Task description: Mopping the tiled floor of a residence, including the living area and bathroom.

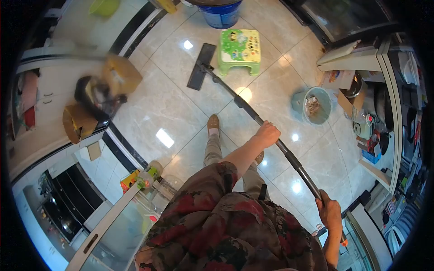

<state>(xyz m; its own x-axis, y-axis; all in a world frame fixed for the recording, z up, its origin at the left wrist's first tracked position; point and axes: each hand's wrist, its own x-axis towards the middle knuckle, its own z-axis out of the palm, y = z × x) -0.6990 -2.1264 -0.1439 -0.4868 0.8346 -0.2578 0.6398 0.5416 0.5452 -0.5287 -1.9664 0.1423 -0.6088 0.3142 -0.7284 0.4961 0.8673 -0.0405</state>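
A flat mop with a dark rectangular head [195, 77] rests on the tiled floor, just left of a green step stool [239, 50] with a printed top. From the head its long grey pole [296, 163] slants back toward me on the right. Midway along the pole, my left hand [268, 134] is closed around it. My right hand [330, 210] wraps the pole nearer its upper end, low on the right. An orange tip [344, 242] shows past that hand.
A grey-blue bucket [297, 105] with litter inside stands right of the pole. Beyond the stool sits a blue tub [221, 16]. Shelves with pots and boxes [361, 122] line the right; cardboard boxes [122, 74] stand left. A sliding glass door [115, 228] is at lower left.
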